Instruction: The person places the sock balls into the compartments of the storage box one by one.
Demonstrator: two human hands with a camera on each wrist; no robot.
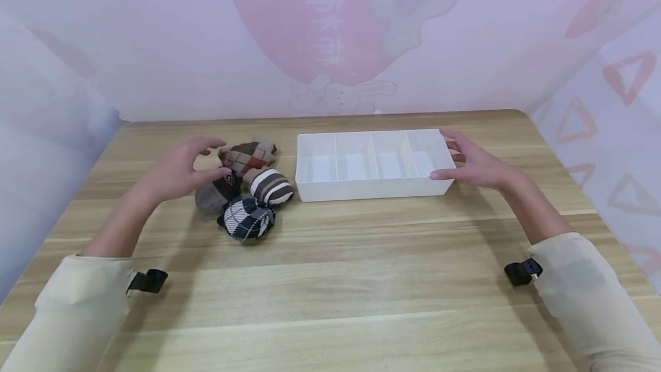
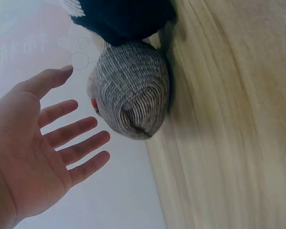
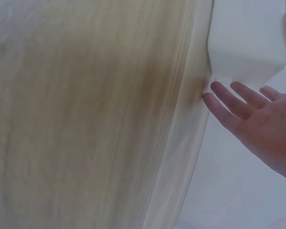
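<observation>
A white tray [image 1: 373,191] is set mid-table, its long axis running left to right, four compartments side by side; bare wood [image 1: 330,280] is left wide on the near side, less at the far edge; the right hand [image 1: 477,162] is held open-fingered at the tray's right end; the left hand [image 1: 178,171] is spread wide, holding nothing, just beside four rolled socks [image 1: 248,185] left of the tray.

A home setting, likely a child's room: a light wood-grain worktop [image 1: 330,280] stands against a pale pink wall printed with a cartoon rabbit [image 1: 341,95], with rolled patterned sock bundles [image 1: 248,185] beside a white plastic four-compartment drawer organiser tray [image 1: 372,188]
</observation>
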